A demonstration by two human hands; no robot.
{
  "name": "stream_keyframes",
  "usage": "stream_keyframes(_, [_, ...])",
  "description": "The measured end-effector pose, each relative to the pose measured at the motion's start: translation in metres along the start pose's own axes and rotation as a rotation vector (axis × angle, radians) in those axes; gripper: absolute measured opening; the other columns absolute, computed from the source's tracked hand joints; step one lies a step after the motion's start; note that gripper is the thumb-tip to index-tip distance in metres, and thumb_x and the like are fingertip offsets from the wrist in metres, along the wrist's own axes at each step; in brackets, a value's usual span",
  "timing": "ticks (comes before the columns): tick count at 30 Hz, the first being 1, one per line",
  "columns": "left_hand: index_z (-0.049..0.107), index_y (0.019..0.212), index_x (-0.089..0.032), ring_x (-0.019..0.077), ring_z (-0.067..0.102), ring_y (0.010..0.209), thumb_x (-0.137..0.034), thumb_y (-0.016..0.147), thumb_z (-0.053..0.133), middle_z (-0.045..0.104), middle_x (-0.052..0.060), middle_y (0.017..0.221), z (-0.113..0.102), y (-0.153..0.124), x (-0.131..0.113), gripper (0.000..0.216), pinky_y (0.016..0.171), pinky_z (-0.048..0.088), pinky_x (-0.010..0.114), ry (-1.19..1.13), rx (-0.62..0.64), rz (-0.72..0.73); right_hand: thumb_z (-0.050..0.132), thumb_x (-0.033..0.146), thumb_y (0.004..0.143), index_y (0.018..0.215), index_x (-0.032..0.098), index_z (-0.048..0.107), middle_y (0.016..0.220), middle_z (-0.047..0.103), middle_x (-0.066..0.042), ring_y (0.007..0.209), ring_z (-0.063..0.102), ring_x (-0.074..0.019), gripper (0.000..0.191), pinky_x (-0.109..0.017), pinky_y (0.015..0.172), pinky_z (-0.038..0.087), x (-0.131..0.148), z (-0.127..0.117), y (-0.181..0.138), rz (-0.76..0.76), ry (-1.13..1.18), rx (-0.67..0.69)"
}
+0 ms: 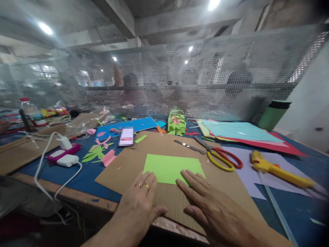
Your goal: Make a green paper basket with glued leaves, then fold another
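Note:
A bright green sheet of paper [172, 166] lies flat on a brown cardboard sheet [177, 206] in front of me. My left hand [144, 199] rests flat at its near left corner, fingers stretched out, with two rings on them. Over the near right part of the paper, my right hand [203, 195] lies with its fingers extended and slightly apart. Neither hand grips anything. Just beyond the paper are a craft knife [189, 146] and scissors [218, 155] with red and yellow handles, both on the cardboard.
A yellow glue gun [280, 171] lies on lilac paper at right. Coloured sheets [246, 132] are stacked behind it, near a green bottle [274, 115]. A small green paper basket [176, 122] stands at the back. Left are a phone [126, 136], paper scraps and a power strip [63, 154].

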State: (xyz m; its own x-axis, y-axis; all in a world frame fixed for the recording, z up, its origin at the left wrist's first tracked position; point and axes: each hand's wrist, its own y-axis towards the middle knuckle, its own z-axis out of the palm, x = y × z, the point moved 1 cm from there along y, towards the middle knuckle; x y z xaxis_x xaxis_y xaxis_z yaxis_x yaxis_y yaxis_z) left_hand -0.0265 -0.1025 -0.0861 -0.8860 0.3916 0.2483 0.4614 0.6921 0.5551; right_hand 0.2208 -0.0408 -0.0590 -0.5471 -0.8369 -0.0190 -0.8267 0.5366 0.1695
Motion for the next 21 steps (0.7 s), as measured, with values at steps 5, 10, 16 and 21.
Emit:
stream_keyframes(5, [0.066,0.118,0.006,0.0405,0.063,0.121,-0.064,0.100,0.023,0.069,0.029,0.121,-0.004,-0.014,0.015,0.085,0.106,0.048,0.058,0.116,-0.047,-0.058,0.039,0.047,0.105,0.156,0.018,0.041,0.160,0.030,-0.021,0.146,0.028,-0.0402,0.058,-0.062,0.113,0.037,0.004,-0.007,0.002,0.043,0.007,0.060])
stream_keyframes(10, [0.054,0.137,0.008,0.0449,0.040,0.143,-0.077,0.093,0.026,0.050,0.030,0.146,-0.002,0.016,0.003,0.100,0.117,0.034,0.060,0.033,-0.015,-0.063,0.038,0.048,0.105,0.157,0.015,0.038,0.161,0.027,-0.023,0.149,0.023,-0.0394,0.061,-0.060,0.117,0.031,0.007,-0.011,0.003,0.051,0.049,0.116])
stream_keyframes(16, [0.038,0.151,0.000,0.0401,0.035,0.146,-0.083,0.089,0.027,0.033,0.027,0.157,0.007,0.036,-0.015,0.104,0.114,0.039,0.055,-0.276,0.369,0.143,0.042,0.047,0.104,0.161,0.015,0.026,0.164,0.022,-0.021,0.151,0.015,-0.0357,0.067,-0.056,0.121,0.025,0.009,-0.013,0.000,0.059,0.095,0.123])
stream_keyframes(21, [0.021,0.160,-0.007,0.0402,0.031,0.148,-0.081,0.090,0.034,0.028,0.025,0.160,0.020,0.027,-0.011,0.103,0.118,0.031,0.058,-0.257,0.279,0.172,0.056,0.046,0.098,0.156,0.007,0.035,0.160,0.030,-0.023,0.149,0.030,-0.0357,0.073,-0.051,0.119,0.035,0.003,-0.002,-0.017,0.113,0.062,0.051])
